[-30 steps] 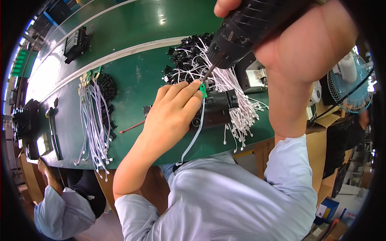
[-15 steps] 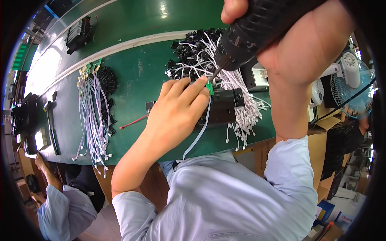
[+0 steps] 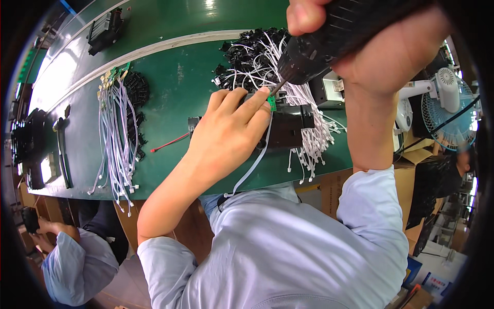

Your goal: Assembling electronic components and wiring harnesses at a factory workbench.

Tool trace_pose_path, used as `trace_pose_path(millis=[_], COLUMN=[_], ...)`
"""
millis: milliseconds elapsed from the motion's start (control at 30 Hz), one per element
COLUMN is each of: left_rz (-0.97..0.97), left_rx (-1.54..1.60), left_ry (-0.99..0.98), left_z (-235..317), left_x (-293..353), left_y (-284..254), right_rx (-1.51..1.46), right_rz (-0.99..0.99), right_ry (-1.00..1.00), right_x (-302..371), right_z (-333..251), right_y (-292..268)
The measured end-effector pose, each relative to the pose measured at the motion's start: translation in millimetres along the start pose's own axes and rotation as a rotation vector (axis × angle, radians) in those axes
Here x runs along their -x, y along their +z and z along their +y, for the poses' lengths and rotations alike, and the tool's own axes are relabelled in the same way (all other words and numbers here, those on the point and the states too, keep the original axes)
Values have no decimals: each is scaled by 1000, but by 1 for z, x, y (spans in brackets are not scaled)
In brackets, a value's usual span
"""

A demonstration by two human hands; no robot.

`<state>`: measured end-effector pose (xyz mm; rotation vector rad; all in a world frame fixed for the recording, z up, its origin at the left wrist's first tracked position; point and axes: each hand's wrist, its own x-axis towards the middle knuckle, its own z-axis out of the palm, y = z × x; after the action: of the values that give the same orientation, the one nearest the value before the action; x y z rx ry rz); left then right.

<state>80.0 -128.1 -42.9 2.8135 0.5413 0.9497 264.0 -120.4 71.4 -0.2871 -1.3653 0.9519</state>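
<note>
My right hand (image 3: 388,54) is wrapped round a black power drill (image 3: 329,44), tilted down to the left. Its thin bit (image 3: 279,87) reaches to the upper edge of a small green circuit board (image 3: 272,103). My left hand (image 3: 229,131) lies over a black housing (image 3: 288,129), its fingers closed at the board and holding it against the housing. A flat pale cable (image 3: 253,167) hangs from the board towards the table's front edge. A short red wire (image 3: 170,142) sticks out left of my left hand. The exact spot under the bit is too small to make out.
Black parts with white cables (image 3: 252,54) are heaped behind the housing. Left lie boards with pale cables (image 3: 116,123), a hammer-like tool (image 3: 63,147) and black units (image 3: 28,144). A grey metal box (image 3: 329,90) and a fan (image 3: 448,113) stand right. A co-worker (image 3: 80,262) sits left.
The view has shifted slightly. The drill bit stays at the board, and my left hand keeps its place on it. The co-worker's hand has left the table edge and holds a black part.
</note>
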Motion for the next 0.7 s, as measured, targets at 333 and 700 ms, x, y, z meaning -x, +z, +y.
trace_pose_path(millis=[333, 700], left_rz=[49, -81], left_rx=[99, 310], left_ry=[-52, -357], left_z=[-1, -16], left_x=[-2, -17], left_y=[-3, -14], right_rx=[16, 86], right_rz=[403, 1305], right_ry=[-143, -46], right_x=[-10, 42], right_z=[-20, -17], right_y=[-21, -194])
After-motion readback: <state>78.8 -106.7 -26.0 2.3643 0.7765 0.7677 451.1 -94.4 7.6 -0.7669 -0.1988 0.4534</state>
